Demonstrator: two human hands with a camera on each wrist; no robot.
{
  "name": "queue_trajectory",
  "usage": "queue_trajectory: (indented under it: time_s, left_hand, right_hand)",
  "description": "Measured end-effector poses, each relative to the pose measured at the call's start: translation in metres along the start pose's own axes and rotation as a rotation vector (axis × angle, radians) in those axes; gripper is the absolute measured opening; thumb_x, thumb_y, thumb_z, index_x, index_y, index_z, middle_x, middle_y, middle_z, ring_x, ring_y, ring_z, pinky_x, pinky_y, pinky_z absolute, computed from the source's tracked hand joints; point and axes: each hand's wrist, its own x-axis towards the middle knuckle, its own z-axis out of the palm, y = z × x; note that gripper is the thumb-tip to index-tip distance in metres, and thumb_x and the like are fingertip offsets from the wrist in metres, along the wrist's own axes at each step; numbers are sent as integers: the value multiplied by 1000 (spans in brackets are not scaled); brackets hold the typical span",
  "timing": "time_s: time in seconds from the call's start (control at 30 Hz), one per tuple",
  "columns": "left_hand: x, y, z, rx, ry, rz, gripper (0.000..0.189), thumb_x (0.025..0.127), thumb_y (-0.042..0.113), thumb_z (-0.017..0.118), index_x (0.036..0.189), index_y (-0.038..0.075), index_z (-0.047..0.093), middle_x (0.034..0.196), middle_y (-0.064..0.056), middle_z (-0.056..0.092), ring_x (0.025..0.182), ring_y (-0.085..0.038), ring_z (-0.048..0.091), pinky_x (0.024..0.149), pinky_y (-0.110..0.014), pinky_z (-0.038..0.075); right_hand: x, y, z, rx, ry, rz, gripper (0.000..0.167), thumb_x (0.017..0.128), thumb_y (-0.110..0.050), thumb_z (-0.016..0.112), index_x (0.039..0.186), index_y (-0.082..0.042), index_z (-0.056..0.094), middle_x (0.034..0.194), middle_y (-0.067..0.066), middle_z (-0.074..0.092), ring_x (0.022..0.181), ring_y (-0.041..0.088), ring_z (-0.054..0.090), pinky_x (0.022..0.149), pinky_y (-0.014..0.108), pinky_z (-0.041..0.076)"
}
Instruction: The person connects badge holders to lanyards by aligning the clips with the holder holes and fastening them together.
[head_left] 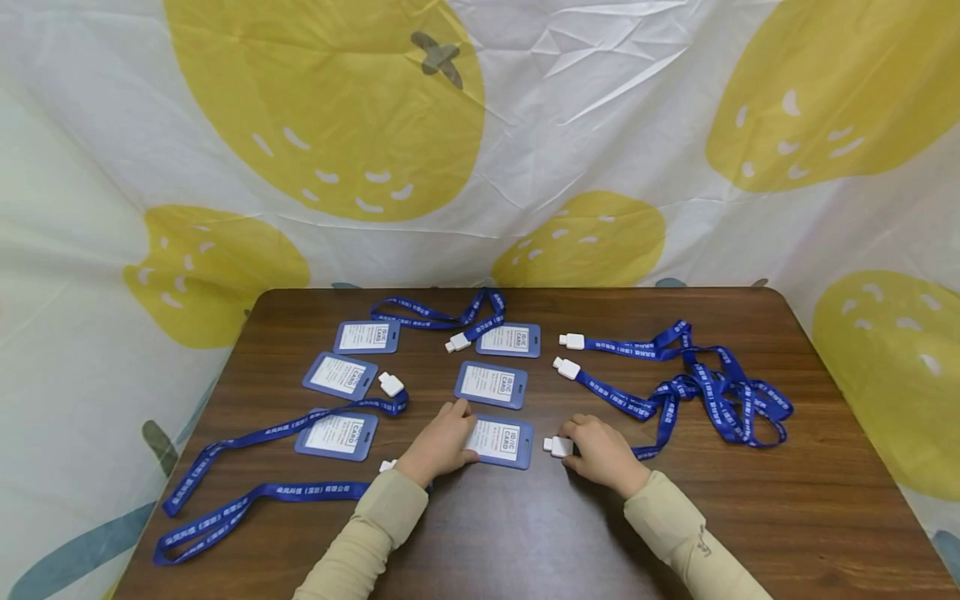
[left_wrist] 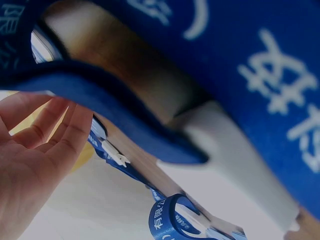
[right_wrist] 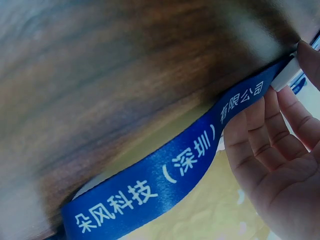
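My left hand (head_left: 441, 443) grips the left end of the nearest blue card holder (head_left: 504, 442) in the middle column, with the thumb along its lower edge. In the left wrist view, a blue strap and a white clip (left_wrist: 230, 175) loom close and hide the fingertips of the left hand (left_wrist: 42, 155). Just right of that holder, my right hand (head_left: 600, 450) pinches the white clip (head_left: 558, 447) of a blue lanyard. The clip points at the holder's slotted end, a small gap apart. From it the printed strap (right_wrist: 192, 150) trails past the right hand (right_wrist: 280, 160) in the right wrist view.
Two more lanyards with white clips (head_left: 567, 368) lie tangled at the right. Two other holders (head_left: 491, 384) are farther back in the middle column, one under a lanyard (head_left: 472, 321). Three holders (head_left: 340, 376) and two lanyards (head_left: 262, 497) lie left on the brown table (head_left: 540, 533).
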Motion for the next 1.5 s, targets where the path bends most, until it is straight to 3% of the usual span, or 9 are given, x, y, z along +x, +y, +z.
queue_trajectory:
  time_s: [0.83, 1.5]
  left_hand:
    - [-1, 0, 1, -12, -7, -11, 37, 70, 23, 78, 92, -2, 62, 96, -10, 48, 88, -24, 46, 76, -34, 44]
    - [-1, 1, -1, -12, -4, -10, 38, 71, 24, 77, 94, -3, 62, 97, -10, 48, 88, -23, 46, 76, -33, 44]
  right_hand:
    - [5, -3, 4, 1, -41, 19, 23, 65, -11, 78, 82, -5, 63, 79, 3, 57, 74, 21, 56, 65, 37, 49]
    - [9, -7, 4, 0, -26, -6, 22, 64, -10, 77, 80, -6, 63, 78, 3, 57, 74, 22, 57, 64, 37, 49]
